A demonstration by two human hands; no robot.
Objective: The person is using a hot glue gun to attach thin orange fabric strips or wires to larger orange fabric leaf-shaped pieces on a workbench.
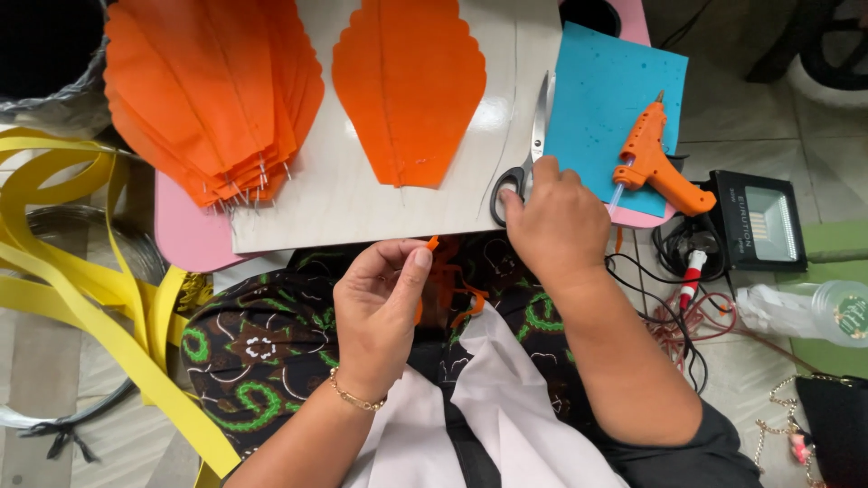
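Head view, looking down at a seated person's lap and a pale board surface (362,203) lying on a pink table (185,239). Left hand (380,312), w/ a thin gold bracelet at the wrist, hovers over the lap near the surface's near edge; thumb and forefinger are pressed together in a pinch grip on a small orange paper strip (432,242), whose tip pokes out above the fingertips. More curled orange strips (466,303) lie on the patterned dark fabric of the lap, just right of that hand. Right hand (556,221) rests at the surface's near right edge, fingers curled onto the black handles of the scissors (533,149); whether the grip is closed around them can't be told. Scissor blades point far, lying along the left edge of a blue sheet (601,99). An orange glue gun (651,158) sits on the blue sheet, right of the hand. Far centre on the surface: a scalloped orange paper shape (407,81). Far left: a stapled stack of orange paper shapes (208,90). Left of the table, yellow strips (81,289) loop down over the floor. Right, on the floor: a small black floodlight (755,221) and tangled cables (674,316).
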